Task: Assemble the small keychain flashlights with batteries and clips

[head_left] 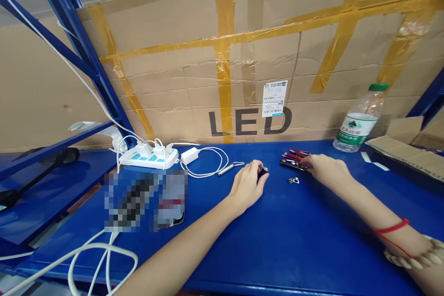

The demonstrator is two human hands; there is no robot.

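My left hand [247,186] rests on the blue shelf top [298,236], its fingers closed round a small dark purple pen-like flashlight [262,172] with a silver tip. My right hand [324,169] reaches to a small pile of red and dark flashlights [292,158], fingertips touching it; the fingers look curled. A small silver metal clip [293,180] lies between the two hands. A silver flashlight with a key ring [229,168] lies left of my left hand.
A white power strip [149,157] with plugged chargers and white cables [204,162] sits at the left. A plastic water bottle [361,120] stands at the right by a cardboard wall marked LED [249,122]. A cardboard box [409,150] is at far right.
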